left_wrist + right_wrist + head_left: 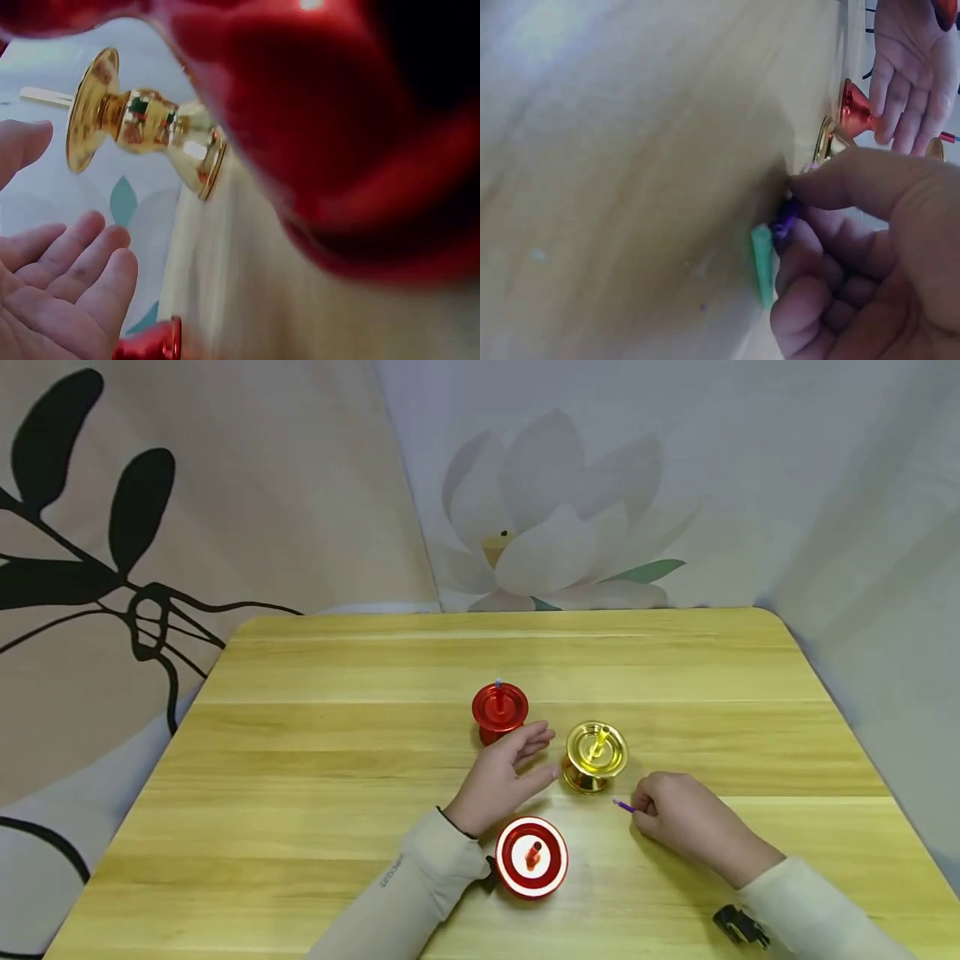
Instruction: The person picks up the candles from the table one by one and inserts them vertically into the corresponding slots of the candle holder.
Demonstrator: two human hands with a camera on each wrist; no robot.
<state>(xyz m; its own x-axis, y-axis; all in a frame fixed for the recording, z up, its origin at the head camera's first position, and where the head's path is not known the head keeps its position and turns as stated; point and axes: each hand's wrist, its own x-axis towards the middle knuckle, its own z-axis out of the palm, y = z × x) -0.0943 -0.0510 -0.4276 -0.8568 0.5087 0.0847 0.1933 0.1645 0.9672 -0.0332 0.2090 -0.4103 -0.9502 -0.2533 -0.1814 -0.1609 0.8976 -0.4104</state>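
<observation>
My left hand, fingers extended and thumb apart, hovers between a shiny red candle holder and a gold candle holder. It holds nothing; whether it touches either holder I cannot tell. In the left wrist view, the gold holder stands beyond the thumb. My right hand, fingers curled, pinches a thin purple stick with a pale tip, right of the gold holder. The right wrist view shows a short green stick beside the purple one; whether it is held is unclear.
A red candle holder with a white ring stands close to the left wrist, filling much of the left wrist view as a blurred red shape. The wooden table runs back to a curtain with printed flowers.
</observation>
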